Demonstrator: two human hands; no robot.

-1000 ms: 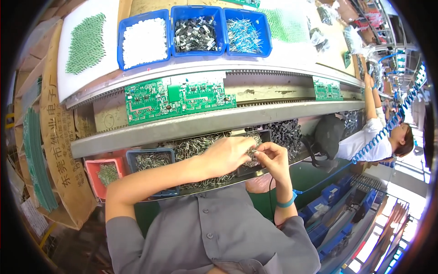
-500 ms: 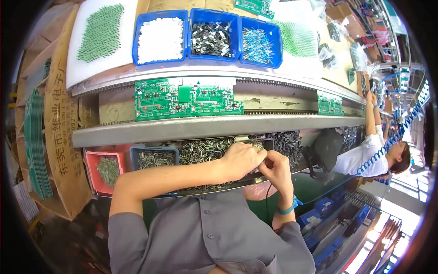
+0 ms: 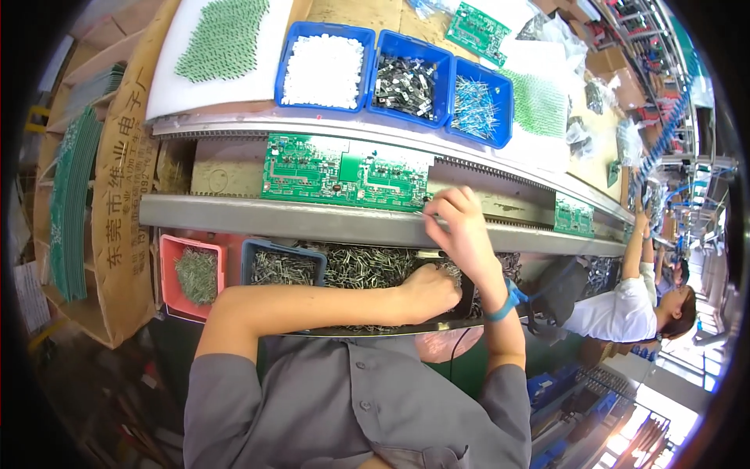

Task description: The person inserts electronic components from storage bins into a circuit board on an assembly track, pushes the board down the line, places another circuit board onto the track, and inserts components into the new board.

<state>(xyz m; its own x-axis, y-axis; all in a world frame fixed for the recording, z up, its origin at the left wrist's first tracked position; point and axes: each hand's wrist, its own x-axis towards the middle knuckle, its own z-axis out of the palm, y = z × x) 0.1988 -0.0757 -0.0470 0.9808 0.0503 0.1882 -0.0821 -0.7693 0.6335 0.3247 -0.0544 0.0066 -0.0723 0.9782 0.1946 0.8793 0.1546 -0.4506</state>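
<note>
My left hand [image 3: 431,295] is curled low over the long tray of loose metal-legged parts [image 3: 367,266]; its fingertips and anything in them are hidden. My right hand [image 3: 461,227] is raised over the grey metal rail [image 3: 312,221], beside the right end of a green circuit board [image 3: 305,176]. Thumb and forefinger come together there, with a tiny pale thing at their tips too small to name. A blue wrist strap [image 3: 508,302] with a cord circles my right wrist. The board lies in the conveyor track, small components fitted on it.
Beyond the track stand blue bins of white parts [image 3: 322,72], black parts [image 3: 405,86] and blue-bodied leaded components [image 3: 474,108]. A red bin [image 3: 166,270] and dark-blue bin [image 3: 247,266] sit near left. Another board [image 3: 574,215] lies farther right, where a co-worker [image 3: 625,313] reaches in.
My right hand has left my left hand and moved up to the board's right end. My left hand has dropped slightly toward the tray. The whole view has shifted a little.
</note>
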